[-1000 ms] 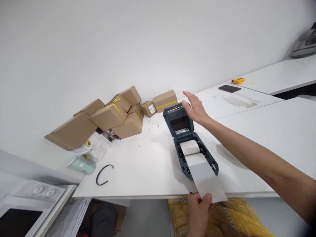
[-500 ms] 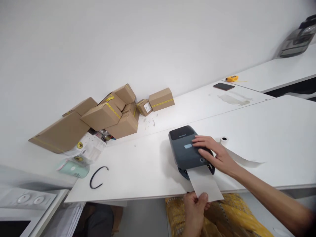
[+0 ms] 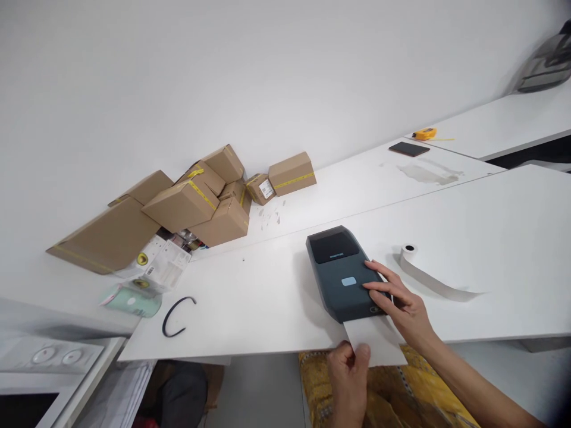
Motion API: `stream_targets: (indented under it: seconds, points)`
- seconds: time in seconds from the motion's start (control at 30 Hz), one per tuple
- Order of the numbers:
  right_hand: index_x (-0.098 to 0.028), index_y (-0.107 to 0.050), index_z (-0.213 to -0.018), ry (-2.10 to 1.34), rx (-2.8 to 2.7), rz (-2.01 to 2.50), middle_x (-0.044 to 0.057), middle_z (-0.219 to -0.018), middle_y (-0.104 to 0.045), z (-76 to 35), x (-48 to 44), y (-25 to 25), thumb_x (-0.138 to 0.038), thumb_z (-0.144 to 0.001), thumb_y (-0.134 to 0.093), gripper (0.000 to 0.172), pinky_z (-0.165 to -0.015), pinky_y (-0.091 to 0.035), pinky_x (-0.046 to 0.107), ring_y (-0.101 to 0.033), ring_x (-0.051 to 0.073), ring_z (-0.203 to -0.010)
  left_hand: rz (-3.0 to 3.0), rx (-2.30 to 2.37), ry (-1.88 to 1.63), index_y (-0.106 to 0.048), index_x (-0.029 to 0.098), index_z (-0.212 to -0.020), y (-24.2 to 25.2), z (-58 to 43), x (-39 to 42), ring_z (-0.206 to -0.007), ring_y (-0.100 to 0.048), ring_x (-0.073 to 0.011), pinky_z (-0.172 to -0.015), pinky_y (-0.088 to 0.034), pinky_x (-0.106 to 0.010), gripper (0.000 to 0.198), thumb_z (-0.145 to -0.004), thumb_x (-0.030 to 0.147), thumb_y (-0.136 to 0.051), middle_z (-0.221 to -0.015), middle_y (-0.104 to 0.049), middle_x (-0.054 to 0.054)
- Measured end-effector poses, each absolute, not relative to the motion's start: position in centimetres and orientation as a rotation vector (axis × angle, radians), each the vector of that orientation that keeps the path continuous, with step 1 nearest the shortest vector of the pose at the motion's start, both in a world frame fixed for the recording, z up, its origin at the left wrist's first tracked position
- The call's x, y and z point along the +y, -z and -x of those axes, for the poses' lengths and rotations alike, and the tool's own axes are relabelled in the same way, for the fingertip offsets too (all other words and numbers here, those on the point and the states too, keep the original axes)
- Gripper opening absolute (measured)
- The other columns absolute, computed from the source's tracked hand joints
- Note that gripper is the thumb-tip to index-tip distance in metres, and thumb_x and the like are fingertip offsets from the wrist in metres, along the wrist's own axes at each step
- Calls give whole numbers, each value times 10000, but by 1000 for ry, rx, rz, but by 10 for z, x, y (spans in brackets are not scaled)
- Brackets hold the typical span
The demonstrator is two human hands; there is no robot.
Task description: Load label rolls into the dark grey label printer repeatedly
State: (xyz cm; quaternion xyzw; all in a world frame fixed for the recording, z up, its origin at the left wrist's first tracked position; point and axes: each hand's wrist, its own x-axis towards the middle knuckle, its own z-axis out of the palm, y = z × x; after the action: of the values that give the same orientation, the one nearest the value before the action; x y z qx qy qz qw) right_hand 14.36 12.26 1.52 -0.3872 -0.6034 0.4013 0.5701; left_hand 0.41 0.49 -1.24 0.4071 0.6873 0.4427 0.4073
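A dark grey-blue label printer (image 3: 332, 294) sits near the front edge of the white table. White label paper (image 3: 379, 339) comes out of its near end and hangs over the table edge. My left hand (image 3: 350, 374) pinches the left side of this paper between thumb and fingers. My right hand (image 3: 399, 297) rests its spread fingers on the right side of the printer's lid, holding nothing. The lid lies down over the paper. Right of the printer stands a small white paper roll (image 3: 408, 254) with a strip unrolled toward the right.
Several cardboard boxes (image 3: 178, 205) are piled against the wall at left, with a mint-green pouch (image 3: 134, 301) below. A black headband (image 3: 172, 318) lies on the white table (image 3: 250, 309). A phone (image 3: 409, 148) and a yellow tape measure (image 3: 424, 134) lie at the back right.
The printer's lid has come down, closing the gap above the paper. My right hand has slid toward the near right side of the lid. My left hand keeps its pinch on the paper.
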Motion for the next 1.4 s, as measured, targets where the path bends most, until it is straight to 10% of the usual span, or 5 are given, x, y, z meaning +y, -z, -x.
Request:
stream_targets:
  seconds: [0.13,0.27,1.4]
  points:
    - [-391,-562,-1394,-1176,-1222,1040,29,-1587,-457,-141,125,-6,-517,-888,-665,531,-1117,-455,499,-435,323,-1447,-950,1997,-1469,-675,187,-958,-5,4,12,-977,-642,-254,-872,-523,-350,627,-918,749,-399,-1024,-697,-124]
    - [-338,-415,-1525,-1290,-1192,1144,67,-1586,-460,-141,127,1,-613,-880,-603,726,-1074,-500,490,-486,339,-1405,-910,1762,-1530,-316,235,-1568,-29,7,42,-1503,-353,-275,-1131,-431,-337,770,-946,665,-461,-1658,-308,-133]
    - [-420,-340,-1566,-1314,-1279,1143,12,-1649,-369,-167,108,14,-653,-929,-500,697,-1163,-424,523,-373,331,-1495,-815,1666,-1489,-425,208,-1499,-21,8,37,-1346,-552,-288,-1025,-524,-334,774,-901,687,-540,-1523,-503,-175]
